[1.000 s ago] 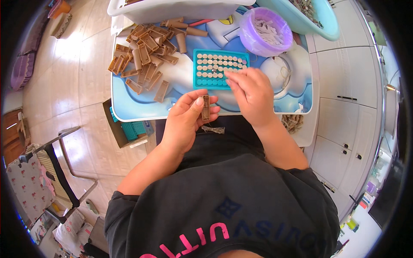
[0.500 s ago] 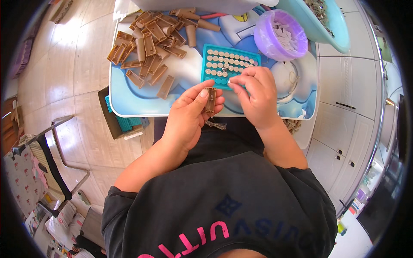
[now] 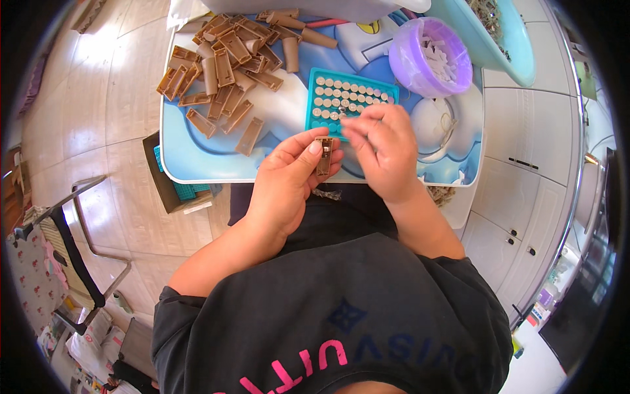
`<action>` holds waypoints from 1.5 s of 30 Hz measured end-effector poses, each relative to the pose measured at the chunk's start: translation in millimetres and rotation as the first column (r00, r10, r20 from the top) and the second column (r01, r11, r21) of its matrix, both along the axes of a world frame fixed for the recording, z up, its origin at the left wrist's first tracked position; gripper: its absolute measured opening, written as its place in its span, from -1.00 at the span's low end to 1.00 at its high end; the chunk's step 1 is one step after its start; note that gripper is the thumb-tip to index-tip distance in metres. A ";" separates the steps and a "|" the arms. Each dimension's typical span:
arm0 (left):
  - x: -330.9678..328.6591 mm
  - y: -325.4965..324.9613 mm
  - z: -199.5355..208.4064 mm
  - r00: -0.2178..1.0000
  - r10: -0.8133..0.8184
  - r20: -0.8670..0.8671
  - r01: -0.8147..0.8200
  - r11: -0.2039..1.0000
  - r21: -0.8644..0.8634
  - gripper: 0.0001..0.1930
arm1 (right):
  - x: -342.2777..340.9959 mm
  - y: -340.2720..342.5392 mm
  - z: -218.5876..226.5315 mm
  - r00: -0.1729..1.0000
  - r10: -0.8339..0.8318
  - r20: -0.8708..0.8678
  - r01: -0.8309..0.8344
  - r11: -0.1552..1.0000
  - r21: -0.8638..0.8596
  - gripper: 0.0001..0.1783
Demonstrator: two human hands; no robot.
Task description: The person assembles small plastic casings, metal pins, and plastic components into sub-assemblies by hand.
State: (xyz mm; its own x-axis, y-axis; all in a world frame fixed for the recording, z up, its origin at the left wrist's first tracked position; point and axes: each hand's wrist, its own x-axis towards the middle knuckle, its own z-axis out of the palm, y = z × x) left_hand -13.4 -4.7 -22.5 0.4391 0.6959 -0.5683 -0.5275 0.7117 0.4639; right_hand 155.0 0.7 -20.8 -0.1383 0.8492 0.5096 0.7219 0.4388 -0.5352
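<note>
My left hand [image 3: 289,172] is closed around a narrow brown plastic casing [image 3: 323,165], held upright with its hollow side showing. Inside its upper part sits a small shiny metal piece [image 3: 326,150], beside my thumb. My right hand [image 3: 386,150] hovers just right of the casing, over the near edge of a teal tray [image 3: 310,98]. Its fingers are bent, thumb and forefinger slightly apart, with nothing visible between them; the fingertips are a little blurred. Rows of small round silvery parts [image 3: 344,94] fill most of the tray, which the right hand partly hides.
A heap of brown casings [image 3: 226,62] lies on the left of the blue patterned table [image 3: 216,161]. At the back right stand a lined purple tub [image 3: 401,62] of white pieces and a large pale-teal basin [image 3: 522,59]. A cardboard box [image 3: 172,197] sits below the table's left edge.
The small metal piece now shows inside the casing. My right hand's thumb and forefinger, earlier pinched on a tiny pale thing, have parted and shifted slightly left. My left hand keeps the casing.
</note>
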 end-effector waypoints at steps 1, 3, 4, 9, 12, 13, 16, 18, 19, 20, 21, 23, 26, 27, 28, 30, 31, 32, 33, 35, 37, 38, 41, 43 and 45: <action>0.3 0.6 1.3 1.000 -0.007 -0.015 0.007 1.000 -0.013 -0.71 | 2.7 4.2 -3.0 0.997 -0.073 0.035 0.072 0.997 0.033 -0.79; -0.2 1.4 3.3 1.000 -0.008 -0.021 0.008 1.000 -0.016 -0.70 | 6.4 8.3 -4.4 0.994 -0.070 0.079 0.069 0.998 0.016 -0.78; -0.4 1.5 3.6 1.000 -0.009 -0.029 0.009 1.000 -0.018 -0.70 | 7.6 9.6 -5.1 0.990 -0.066 0.121 0.067 0.998 -0.001 -0.77; -0.6 1.3 2.7 1.000 -0.005 -0.021 0.005 1.000 -0.013 -0.71 | 8.5 10.9 -12.2 0.980 -0.052 0.191 0.048 0.998 0.028 -0.77; -0.5 1.2 1.9 1.000 -0.005 -0.026 0.005 1.000 -0.010 -0.72 | 8.8 9.2 -12.3 0.987 -0.041 0.157 0.037 0.999 0.029 -0.80; -0.4 1.2 1.7 1.000 -0.003 -0.021 0.003 1.000 -0.012 -0.72 | 8.8 8.2 -12.2 0.993 -0.039 0.114 0.038 0.999 0.018 -0.81; 0.0 2.1 2.5 1.000 0.007 -0.016 -0.008 1.000 -0.028 -0.74 | -1.3 1.5 0.8 1.000 -0.009 -0.019 0.008 1.000 -0.026 -0.82; 0.2 1.3 -0.1 1.000 0.013 -0.006 -0.013 1.000 -0.025 -0.75 | -7.1 -2.5 4.6 0.999 0.021 -0.039 -0.022 0.999 -0.037 -0.81; 0.2 1.0 -1.0 1.000 0.019 0.004 -0.019 1.000 -0.024 -0.75 | -8.6 -3.6 5.5 0.997 0.052 -0.059 -0.055 0.997 -0.047 -0.81; 0.1 0.9 -1.0 1.000 0.020 0.003 -0.019 1.000 -0.023 -0.75 | -9.3 -4.0 5.2 0.997 0.052 -0.060 -0.055 0.997 -0.047 -0.81; 0.0 0.9 -1.1 1.000 0.019 0.005 -0.019 1.000 -0.018 -0.76 | -9.7 -4.4 4.5 0.996 0.067 -0.052 -0.069 0.997 -0.041 -0.80; -0.1 0.7 -0.8 1.000 0.019 0.008 -0.019 1.000 -0.012 -0.77 | -9.8 -4.8 3.2 0.996 0.082 -0.044 -0.084 0.996 -0.036 -0.80; 0.0 0.2 -0.3 0.999 0.032 0.004 -0.032 0.999 -0.024 -0.77 | -9.5 -5.3 1.8 0.994 0.106 0.004 -0.106 0.994 -0.029 -0.79; -0.2 0.2 -1.1 1.000 0.030 0.006 -0.030 0.999 -0.016 -0.77 | -9.7 -5.5 1.2 0.992 0.127 0.009 -0.127 0.992 -0.008 -0.79; -0.2 0.2 -1.8 1.000 0.027 0.009 -0.027 1.000 -0.009 -0.77 | -9.8 -5.4 0.9 0.989 0.147 0.015 -0.147 0.989 0.013 -0.79; 0.0 0.5 -1.8 1.000 0.020 0.004 -0.020 1.000 -0.009 -0.77 | -4.7 -2.5 1.6 0.991 0.130 -0.004 -0.130 0.991 0.025 -0.79; 0.1 0.8 -1.5 1.000 0.012 -0.002 -0.012 1.000 -0.009 -0.77 | -1.7 -0.1 1.7 0.993 0.113 -0.024 -0.112 0.993 0.037 -0.79; 0.2 1.0 -0.4 1.000 0.014 -0.004 -0.014 1.000 -0.010 -0.77 | 0.4 3.6 0.9 0.993 0.115 -0.026 -0.114 0.993 0.037 -0.79; 0.5 1.8 2.0 1.000 0.010 -0.020 -0.010 1.000 -0.018 -0.76 | 2.4 8.9 0.6 0.998 0.048 0.026 -0.049 0.998 0.037 -0.78; 0.6 2.2 2.5 0.999 0.004 -0.034 -0.004 1.000 -0.025 -0.76 | 4.2 16.9 -2.5 0.994 -0.014 0.111 0.012 1.000 0.020 -0.78; 0.6 2.2 0.9 1.000 0.010 -0.029 -0.011 0.999 -0.034 -0.76 | 3.6 20.1 -4.7 0.990 0.009 0.143 -0.011 1.000 0.010 -0.78; 0.2 2.4 1.2 0.999 0.012 -0.030 -0.013 0.999 -0.033 -0.76 | 2.8 21.3 -4.7 0.984 0.036 0.173 -0.036 0.999 0.000 -0.79; 0.3 2.6 2.0 1.000 0.012 -0.022 -0.012 1.000 -0.028 -0.77 | 3.9 18.7 -1.5 0.984 0.044 0.175 -0.035 0.998 -0.050 -0.77; 0.9 2.4 2.1 1.000 0.010 -0.025 -0.010 1.000 -0.023 -0.76 | 3.7 18.2 -3.7 0.987 0.037 0.157 -0.030 0.999 -0.043 -0.77; 1.0 3.1 2.4 0.999 0.006 -0.032 -0.006 1.000 -0.023 -0.76 | 4.1 18.6 -5.6 0.989 0.026 0.142 -0.021 0.999 -0.036 -0.78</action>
State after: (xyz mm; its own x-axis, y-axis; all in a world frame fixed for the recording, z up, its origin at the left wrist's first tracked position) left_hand -12.4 -1.7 -20.2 0.4166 0.6848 -0.5979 -0.5171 0.7194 0.4637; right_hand 159.1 19.2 -26.4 -0.2277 0.8615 0.4539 0.7816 0.4397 -0.4424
